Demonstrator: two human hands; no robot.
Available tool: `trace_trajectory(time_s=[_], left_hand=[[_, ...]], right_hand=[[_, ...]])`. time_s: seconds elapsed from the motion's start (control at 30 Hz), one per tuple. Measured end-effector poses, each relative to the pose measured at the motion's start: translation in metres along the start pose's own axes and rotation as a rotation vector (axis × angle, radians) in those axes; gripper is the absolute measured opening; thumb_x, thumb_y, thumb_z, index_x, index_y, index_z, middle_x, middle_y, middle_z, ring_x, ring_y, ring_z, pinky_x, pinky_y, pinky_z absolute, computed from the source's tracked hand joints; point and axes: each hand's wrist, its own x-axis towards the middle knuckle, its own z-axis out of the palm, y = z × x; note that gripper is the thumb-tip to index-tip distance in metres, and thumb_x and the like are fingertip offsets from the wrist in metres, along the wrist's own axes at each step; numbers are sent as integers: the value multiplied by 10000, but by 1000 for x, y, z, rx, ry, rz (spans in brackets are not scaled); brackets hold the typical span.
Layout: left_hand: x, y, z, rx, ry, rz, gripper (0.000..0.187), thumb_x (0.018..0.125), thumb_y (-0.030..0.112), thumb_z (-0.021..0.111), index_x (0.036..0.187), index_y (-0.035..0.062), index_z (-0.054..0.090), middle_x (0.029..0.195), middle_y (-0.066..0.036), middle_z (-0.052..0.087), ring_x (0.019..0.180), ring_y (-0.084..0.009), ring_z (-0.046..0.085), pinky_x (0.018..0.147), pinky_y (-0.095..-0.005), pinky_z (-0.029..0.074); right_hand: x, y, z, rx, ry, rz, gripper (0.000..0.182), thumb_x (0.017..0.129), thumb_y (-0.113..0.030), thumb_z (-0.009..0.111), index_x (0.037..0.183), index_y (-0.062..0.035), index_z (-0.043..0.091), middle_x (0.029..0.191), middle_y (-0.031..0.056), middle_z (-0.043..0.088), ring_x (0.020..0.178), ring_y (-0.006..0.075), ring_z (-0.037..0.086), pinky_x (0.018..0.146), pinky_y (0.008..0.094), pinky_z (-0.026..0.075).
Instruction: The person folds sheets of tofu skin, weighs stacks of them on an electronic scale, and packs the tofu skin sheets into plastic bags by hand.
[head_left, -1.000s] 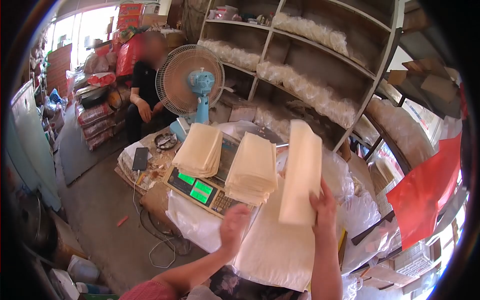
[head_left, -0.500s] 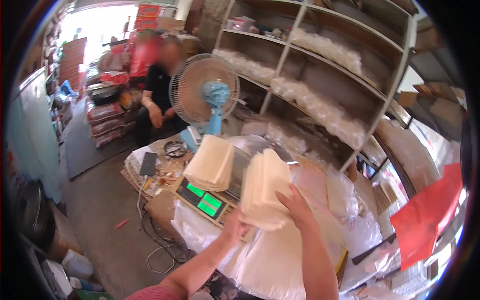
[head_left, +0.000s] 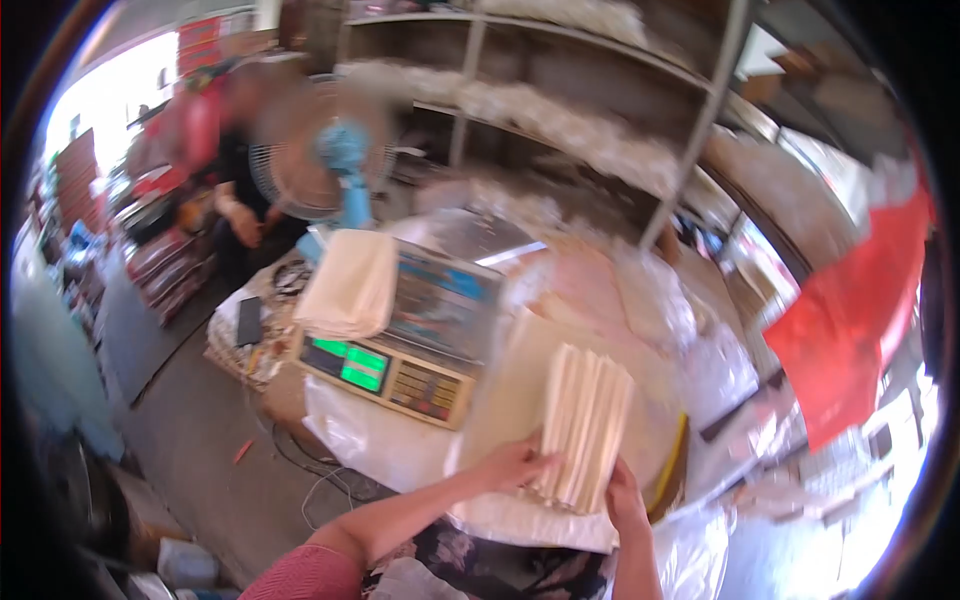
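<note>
A bundle of folded cream sheets stands on its edge, folds upward, on the flat cream sheets in front of me. My left hand presses its left side with the fingers closed in. On its lower right side my right hand grips the bundle, thumb side toward it. Another folded stack lies on the left part of a weighing scale, whose green display is lit. The metal pan of the scale shows to the right of that stack.
Behind the scale stands a blue fan, with a seated person behind it. A phone lies at the table's left corner. Shelves with bagged goods rise at the back. A red sheet hangs at the right.
My hands and the bundle have moved right, off the scale's edge and onto the flat sheets. The bundle now stands with its folds upward. The whole view has turned right.
</note>
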Motion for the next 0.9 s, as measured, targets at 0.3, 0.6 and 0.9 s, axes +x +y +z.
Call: trace_trajectory(time_s=[0.3,0.6,0.9], left_hand=[[50,-22,21,-504,262,-138,466,964,405,333,1144,23,530,1092,-176,577,1021,-278,539,853,-358,438],[17,48,-15,-240,342,309,458,973,295,359,1326,8,407,1344,-165,435,1209,-257,429,1049,-322,272],[21,35,-12,-672,28,96,663,925,545,340,1443,145,232,1377,-35,404,1274,-174,356,1012,-378,332]], right_hand=[[22,-44,29,97,390,462,451,928,-270,395,1268,16,471,1182,136,548,1097,229,519,933,307,402],[21,-53,35,223,240,-83,468,953,-307,426,1298,8,434,1237,106,525,1139,203,487,962,326,390],[26,-68,18,183,203,193,450,915,-351,452,1250,-52,488,1185,70,554,1090,197,513,930,417,408]])
